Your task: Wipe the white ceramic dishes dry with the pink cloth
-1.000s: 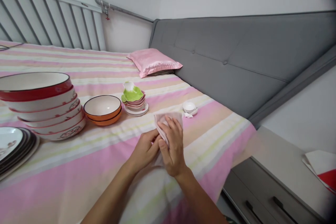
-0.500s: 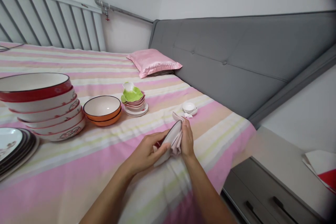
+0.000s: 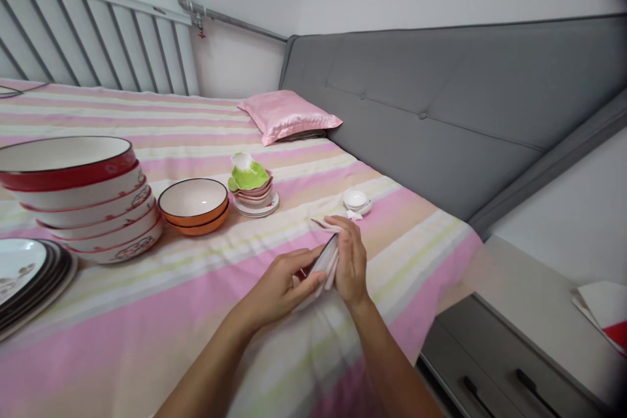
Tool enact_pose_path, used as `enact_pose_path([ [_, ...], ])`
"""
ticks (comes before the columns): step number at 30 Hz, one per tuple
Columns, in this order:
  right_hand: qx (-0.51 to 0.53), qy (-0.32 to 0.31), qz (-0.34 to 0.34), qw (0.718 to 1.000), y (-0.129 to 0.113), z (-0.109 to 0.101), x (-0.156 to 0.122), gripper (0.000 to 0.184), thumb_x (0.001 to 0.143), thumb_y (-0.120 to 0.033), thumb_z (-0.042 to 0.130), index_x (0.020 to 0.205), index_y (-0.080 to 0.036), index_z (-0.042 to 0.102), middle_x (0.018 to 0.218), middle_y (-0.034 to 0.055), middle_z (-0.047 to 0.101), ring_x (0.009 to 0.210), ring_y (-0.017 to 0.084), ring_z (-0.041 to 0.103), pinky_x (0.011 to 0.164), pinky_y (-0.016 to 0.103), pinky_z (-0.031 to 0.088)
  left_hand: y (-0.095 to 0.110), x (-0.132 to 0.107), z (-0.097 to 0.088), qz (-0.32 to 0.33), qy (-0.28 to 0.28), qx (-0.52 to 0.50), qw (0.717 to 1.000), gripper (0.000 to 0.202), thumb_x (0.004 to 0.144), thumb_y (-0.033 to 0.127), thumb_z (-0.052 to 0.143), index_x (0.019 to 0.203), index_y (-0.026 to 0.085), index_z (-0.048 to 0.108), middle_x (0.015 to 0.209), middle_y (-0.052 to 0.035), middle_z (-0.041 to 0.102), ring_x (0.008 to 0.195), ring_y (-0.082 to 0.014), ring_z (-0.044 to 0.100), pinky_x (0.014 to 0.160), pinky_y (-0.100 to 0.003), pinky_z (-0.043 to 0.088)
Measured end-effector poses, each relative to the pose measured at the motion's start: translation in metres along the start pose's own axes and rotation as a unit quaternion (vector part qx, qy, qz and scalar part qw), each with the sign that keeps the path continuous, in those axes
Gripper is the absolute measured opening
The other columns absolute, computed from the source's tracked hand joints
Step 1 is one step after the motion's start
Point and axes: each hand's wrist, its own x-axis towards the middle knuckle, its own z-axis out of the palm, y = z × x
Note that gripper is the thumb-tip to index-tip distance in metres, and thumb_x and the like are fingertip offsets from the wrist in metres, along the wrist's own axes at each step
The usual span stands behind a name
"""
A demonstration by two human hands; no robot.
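Note:
My left hand [image 3: 283,285] is closed on the near side of a small bowl [image 3: 323,259], with a white inside and a dark rim, held tilted on edge. A bit of red shows between those fingers; the rest of its outside is hidden. My right hand [image 3: 351,262] presses a pale pink cloth [image 3: 325,226] against the bowl, the fingers wrapped over the cloth. Both hands are above the striped bedspread [image 3: 196,333]. Beyond the right fingertips stands a stack of tiny white dishes [image 3: 355,200], with a crumpled white scrap [image 3: 353,215] beside it.
At left rise stacked red-and-white bowls [image 3: 105,225], with dark-edged plates [image 3: 39,294] in front. Two orange bowls [image 3: 196,225] and a pile of small dishes topped by a green leaf-shaped one [image 3: 249,176] stand farther right. A grey nightstand [image 3: 494,353] adjoins the bed.
My right hand has turned and shifted over the bowl's rim, with the cloth's upper flap now spreading leftward. The bowl appears more edge-on. The left hand keeps its hold.

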Motion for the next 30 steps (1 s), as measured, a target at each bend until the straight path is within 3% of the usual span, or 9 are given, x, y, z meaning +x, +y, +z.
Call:
enact_pose_path([
  [4, -0.088, -0.100, -0.111, 0.985, -0.027, 0.004, -0.003, 0.029, 0.092, -0.019, 0.033, 0.105, -0.023, 0.059, 0.105, 0.0023, 0.065, 0.110, 0.019, 0.051, 0.107, 0.046, 0.024, -0.006, -0.001, 0.001, -0.018, 0.031, 0.021, 0.999, 0.021, 0.087, 0.025, 0.044, 0.077, 0.013, 0.058, 0.071, 0.0002, 0.055, 0.064, -0.0104, 0.046, 0.058, -0.021, 0.038],
  [8, -0.131, -0.152, -0.134, 0.970, -0.039, 0.007, -0.005, 0.026, 0.091, -0.018, 0.037, 0.104, -0.024, 0.060, 0.102, 0.0006, 0.066, 0.107, 0.019, 0.053, 0.109, 0.045, 0.019, -0.010, -0.002, -0.002, -0.028, 0.042, 0.014, 0.999, 0.017, 0.083, 0.020, 0.044, 0.070, 0.014, 0.054, 0.067, 0.0021, 0.054, 0.061, -0.0091, 0.045, 0.057, -0.020, 0.038],
  [14, -0.151, -0.122, -0.131, 0.972, -0.028, 0.004, -0.003, 0.027, 0.091, -0.018, 0.036, 0.106, -0.022, 0.058, 0.103, 0.0026, 0.065, 0.109, 0.019, 0.052, 0.108, 0.045, 0.022, -0.014, -0.005, -0.010, -0.059, -0.018, 0.026, 0.998, 0.015, 0.079, 0.029, 0.054, 0.081, 0.015, 0.059, 0.078, -0.0005, 0.060, 0.073, -0.0135, 0.052, 0.067, -0.024, 0.042],
  [20, -0.143, -0.084, -0.103, 0.981, -0.016, -0.006, 0.005, 0.027, 0.092, -0.018, 0.034, 0.105, -0.021, 0.058, 0.104, 0.0040, 0.063, 0.108, 0.020, 0.052, 0.106, 0.046, 0.027, -0.027, -0.010, -0.011, -0.163, -0.127, 0.153, 0.966, 0.021, 0.069, 0.036, 0.064, 0.077, 0.017, 0.061, 0.069, 0.0009, 0.059, 0.061, -0.0134, 0.051, 0.055, -0.024, 0.034],
  [25, -0.126, -0.040, -0.082, 0.988, -0.005, -0.015, 0.010, 0.028, 0.094, -0.020, 0.033, 0.104, -0.020, 0.058, 0.103, 0.0057, 0.062, 0.106, 0.020, 0.052, 0.101, 0.045, 0.033, -0.027, -0.008, -0.001, -0.159, -0.104, 0.223, 0.956, 0.015, 0.072, 0.033, 0.058, 0.073, 0.018, 0.061, 0.071, -0.0005, 0.062, 0.062, -0.0140, 0.052, 0.054, -0.024, 0.028],
  [30, -0.112, 0.013, -0.040, 0.993, 0.007, -0.023, 0.013, 0.029, 0.095, -0.025, 0.032, 0.104, -0.020, 0.059, 0.105, 0.0069, 0.062, 0.104, 0.020, 0.053, 0.093, 0.041, 0.040, -0.020, -0.005, 0.003, -0.110, -0.068, 0.233, 0.964, 0.024, 0.083, 0.031, 0.044, 0.068, 0.018, 0.058, 0.065, -0.0007, 0.057, 0.057, -0.0132, 0.048, 0.054, -0.025, 0.027],
])
